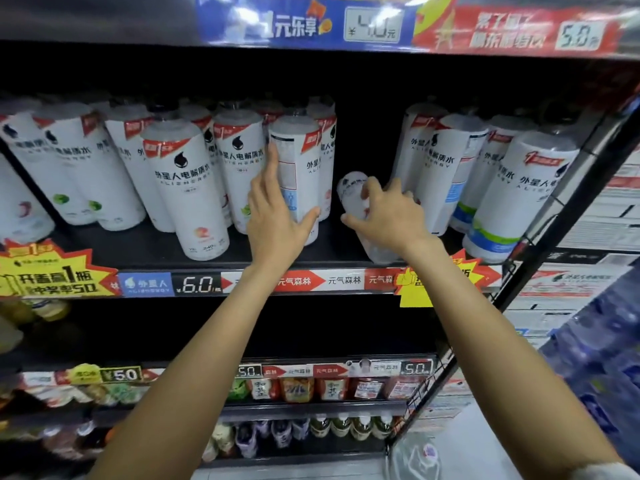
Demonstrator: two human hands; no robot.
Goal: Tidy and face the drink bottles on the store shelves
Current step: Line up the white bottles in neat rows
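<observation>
White-labelled drink bottles fill the middle shelf point(145, 252). My left hand point(275, 216) holds an upright white bottle point(299, 161) near the shelf's middle, fingers along its left side and thumb round its right; its back label with small print faces me. Just to the right, my right hand point(384, 211) grips a tilted white bottle point(351, 188) that leans in the gap between the two bottle groups, its base near the shelf's front edge. More upright bottles point(440, 168) stand close to the right of that hand.
A leaning bottle point(194, 195) stands forward at the left group's front. Price strips point(197, 284) run along the shelf edge. Lower shelves hold smaller coloured bottles point(332, 389). A black wire side frame point(540, 258) closes the shelf's right end, with cartons point(595, 216) beyond it.
</observation>
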